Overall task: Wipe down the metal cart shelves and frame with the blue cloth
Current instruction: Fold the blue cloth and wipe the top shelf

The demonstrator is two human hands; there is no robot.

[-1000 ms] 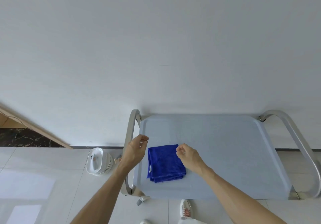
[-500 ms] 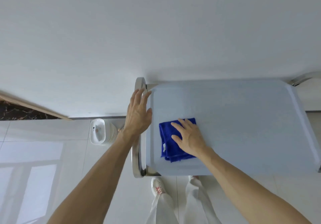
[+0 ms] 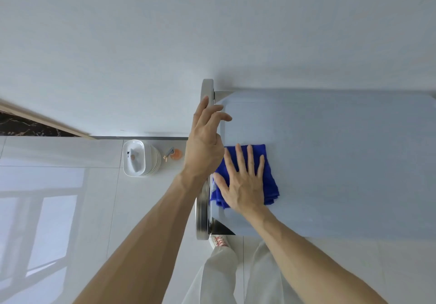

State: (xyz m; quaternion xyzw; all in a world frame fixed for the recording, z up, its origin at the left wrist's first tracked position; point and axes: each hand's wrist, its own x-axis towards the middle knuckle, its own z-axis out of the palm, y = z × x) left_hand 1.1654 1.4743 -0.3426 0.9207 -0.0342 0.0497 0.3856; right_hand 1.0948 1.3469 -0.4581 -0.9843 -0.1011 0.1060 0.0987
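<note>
Flat and splayed, right hand [image 3: 245, 183] atop blue cloth [image 3: 269, 181]; left hand [image 3: 205, 145] loose-fingered, grip wide, over cart frame [image 3: 203, 216].

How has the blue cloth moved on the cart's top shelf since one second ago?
Yes. The blue cloth, under the flat right hand, now overlaps the top shelf's left edge by the frame rail.

white bowl stack [image 3: 141, 158] nr orange spray bottle [image 3: 174, 154], on floor.
</note>
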